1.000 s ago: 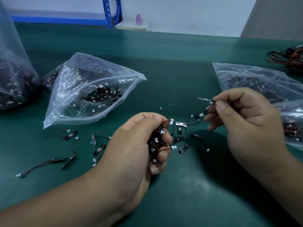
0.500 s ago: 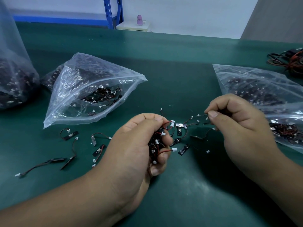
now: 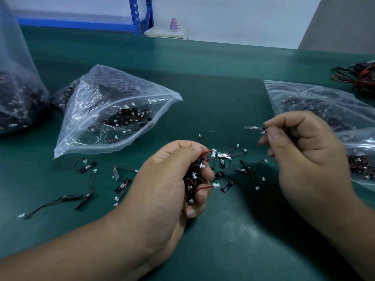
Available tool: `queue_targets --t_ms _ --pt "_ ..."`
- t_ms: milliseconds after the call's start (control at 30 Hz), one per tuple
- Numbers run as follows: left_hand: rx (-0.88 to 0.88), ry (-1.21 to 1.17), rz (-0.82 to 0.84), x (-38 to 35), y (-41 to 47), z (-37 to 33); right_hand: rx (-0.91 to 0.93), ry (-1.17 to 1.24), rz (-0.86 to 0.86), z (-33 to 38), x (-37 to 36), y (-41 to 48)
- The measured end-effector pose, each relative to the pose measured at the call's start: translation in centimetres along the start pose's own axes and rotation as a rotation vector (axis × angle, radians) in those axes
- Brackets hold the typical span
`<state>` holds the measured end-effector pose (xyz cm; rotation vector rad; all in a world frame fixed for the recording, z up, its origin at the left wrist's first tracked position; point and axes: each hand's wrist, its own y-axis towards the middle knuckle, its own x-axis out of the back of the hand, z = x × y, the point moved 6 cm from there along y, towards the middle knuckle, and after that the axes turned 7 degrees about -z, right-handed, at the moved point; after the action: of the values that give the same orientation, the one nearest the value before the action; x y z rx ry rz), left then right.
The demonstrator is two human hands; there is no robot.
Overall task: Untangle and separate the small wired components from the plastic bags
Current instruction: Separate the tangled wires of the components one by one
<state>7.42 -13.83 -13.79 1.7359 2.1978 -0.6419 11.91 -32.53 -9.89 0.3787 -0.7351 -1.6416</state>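
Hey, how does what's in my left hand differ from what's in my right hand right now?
Left hand grips a tangled bunch of wired components, fingers curled round it; right hand pinches just one component at its fingertips. The bunch is partly hidden in the grip; the single component sticks out sideways, blurred. Both show small white connectors.
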Motion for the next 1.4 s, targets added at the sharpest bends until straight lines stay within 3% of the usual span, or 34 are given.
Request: queue_targets --t_ms 467,667,967,1267,1400 --pt "0.005 -0.003 0.011 -0.1 -0.1 -0.1 -0.040 0.095 0.091 0.9 -1.1 -0.5" --pt "-0.004 -0.006 0.016 -0.2 0.1 0.0 -0.104 -0.005 0.200 0.3 -1.8 -0.9" --pt "-0.016 -0.001 0.017 0.0 0.3 0.2 -0.136 -0.036 0.185 -0.1 -1.7 -0.8" --pt "-0.006 0.005 0.003 0.0 0.2 0.1 0.022 0.101 -0.011 1.0 0.0 -0.1" --pt "-0.010 0.010 0.006 -0.1 0.1 0.0 0.047 0.049 -0.005 1.1 0.0 -0.3"
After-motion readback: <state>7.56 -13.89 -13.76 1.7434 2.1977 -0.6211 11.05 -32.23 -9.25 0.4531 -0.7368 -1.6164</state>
